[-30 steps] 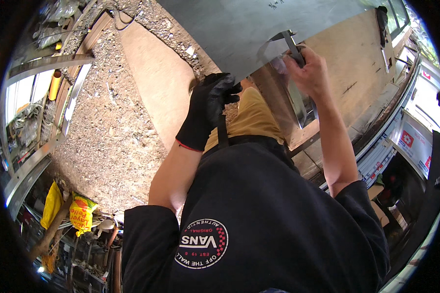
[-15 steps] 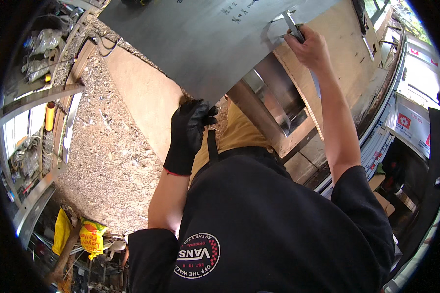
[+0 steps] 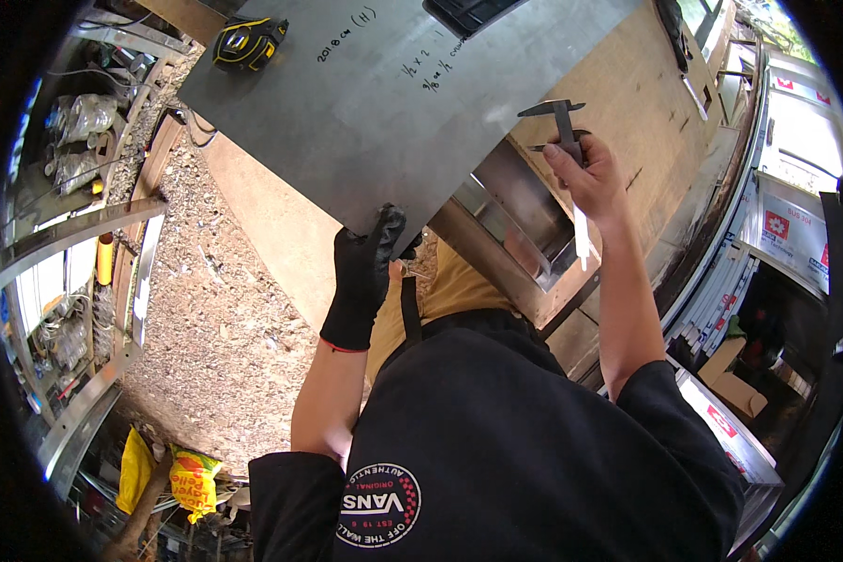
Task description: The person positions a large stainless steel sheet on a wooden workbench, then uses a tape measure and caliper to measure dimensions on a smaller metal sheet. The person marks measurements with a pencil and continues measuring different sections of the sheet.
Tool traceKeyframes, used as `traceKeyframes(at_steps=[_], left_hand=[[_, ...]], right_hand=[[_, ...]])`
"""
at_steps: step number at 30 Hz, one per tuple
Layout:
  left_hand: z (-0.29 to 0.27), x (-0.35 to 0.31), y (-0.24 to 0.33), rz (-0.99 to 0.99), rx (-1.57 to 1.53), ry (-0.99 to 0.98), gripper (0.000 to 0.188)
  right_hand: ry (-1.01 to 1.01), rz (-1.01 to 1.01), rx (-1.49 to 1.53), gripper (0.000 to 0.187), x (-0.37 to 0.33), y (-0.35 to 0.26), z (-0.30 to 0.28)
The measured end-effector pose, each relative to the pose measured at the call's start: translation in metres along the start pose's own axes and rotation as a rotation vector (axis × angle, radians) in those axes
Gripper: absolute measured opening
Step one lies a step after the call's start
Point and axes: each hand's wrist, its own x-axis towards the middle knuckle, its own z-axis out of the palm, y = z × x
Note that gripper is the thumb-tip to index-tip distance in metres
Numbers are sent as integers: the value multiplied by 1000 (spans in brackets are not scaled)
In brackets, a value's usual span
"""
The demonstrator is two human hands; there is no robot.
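My left hand (image 3: 363, 272), in a black glove, is closed on the near corner of a grey metal sheet (image 3: 365, 131). A gloved finger or thumb lies over the sheet's top face. My bare right hand (image 3: 587, 178) grips a caliper (image 3: 563, 120), its dark jaws pointing left and its pale lower end hanging below the fist. The caliper is held off the sheet's right edge, apart from it. On the sheet lie a black and yellow tape measure (image 3: 250, 44) and a black tray-like object (image 3: 468, 11), beside handwritten marks.
A plywood board (image 3: 642, 89) lies under and right of the sheet, with a shiny metal channel (image 3: 510, 229) next to it. Gravelly ground (image 3: 215, 309) is at left, near a metal frame (image 3: 89, 389) and a yellow bag (image 3: 194, 480). Wrapped panels (image 3: 777, 225) stand at right.
My right hand has drawn the caliper back toward me, away from the sheet. My left fingers now lie over the sheet's corner. The tape measure has come fully into view.
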Motion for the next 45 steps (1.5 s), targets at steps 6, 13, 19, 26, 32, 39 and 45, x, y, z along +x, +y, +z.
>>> traceKeyframes(at_steps=[6,13,19,26,32,39,45], left_hand=[[-19,-9,-11,29,1,84,25],[-65,-35,1,-3,149,125,31],[-67,-41,-9,-35,5,208,36],[-58,-40,-2,-41,25,265,46],[-64,-40,-5,1,163,235,44],[-70,-43,-25,-80,-126,271,25],[-62,-42,-11,-41,111,276,46]], right_hand=[[-68,41,-152,17,-27,-29,25],[-111,-151,-160,16,-41,-35,80],[-154,-221,-242,16,-42,-50,100],[-179,-247,-277,17,-42,-53,100],[-167,-290,-284,16,-41,-50,101],[-48,-258,-220,17,-17,-34,79],[50,-243,-357,24,16,-27,46]])
